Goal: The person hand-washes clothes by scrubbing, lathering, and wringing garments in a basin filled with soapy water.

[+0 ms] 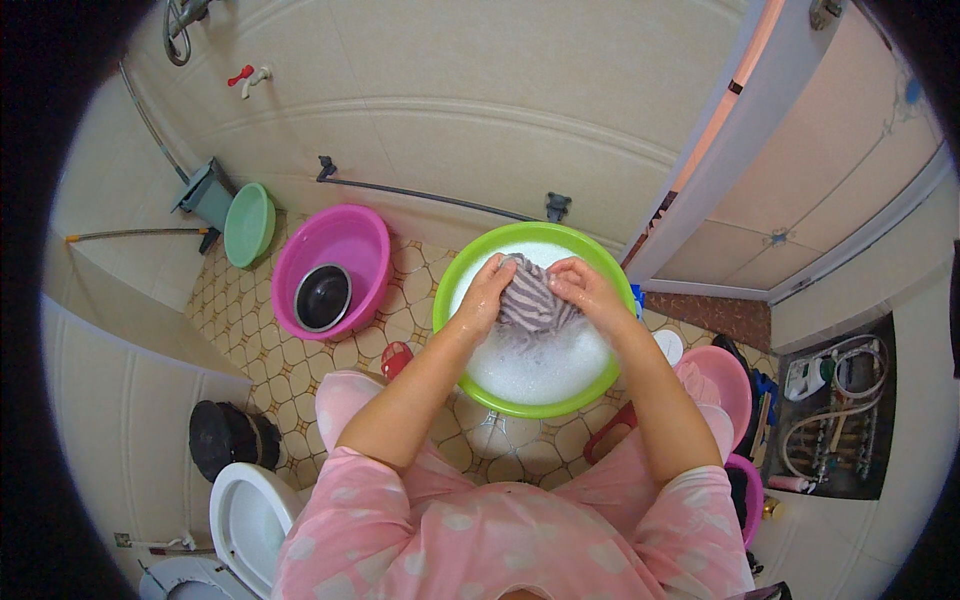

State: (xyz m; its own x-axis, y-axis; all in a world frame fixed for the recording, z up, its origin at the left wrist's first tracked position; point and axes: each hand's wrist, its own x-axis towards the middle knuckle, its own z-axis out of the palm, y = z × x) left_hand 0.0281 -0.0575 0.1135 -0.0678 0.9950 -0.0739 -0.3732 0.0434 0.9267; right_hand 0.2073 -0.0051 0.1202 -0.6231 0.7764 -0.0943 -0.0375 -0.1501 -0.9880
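A green plastic basin (pixel 534 410) full of white suds (pixel 536 367) stands on the tiled floor before me. Both my hands are over it and grip a wet cloth with grey and light stripes (pixel 529 296), bunched up, its lower end reaching the foam. My left hand (pixel 489 289) pinches the cloth's left edge between thumb and fingers. On the cloth's upper right side, my right hand (pixel 581 285) has its fingers curled on the fabric. Wet foam clings to my hands and wrists.
A magenta basin (pixel 375 232) holding a dark round bowl (pixel 324 298) stands left, with a light green basin (pixel 250 225) beyond. Pink basins (pixel 739 375) are at the right. A toilet (pixel 251 517) and a black bucket (pixel 225 439) are lower left. A low pipe (pixel 435 197) crosses the wall.
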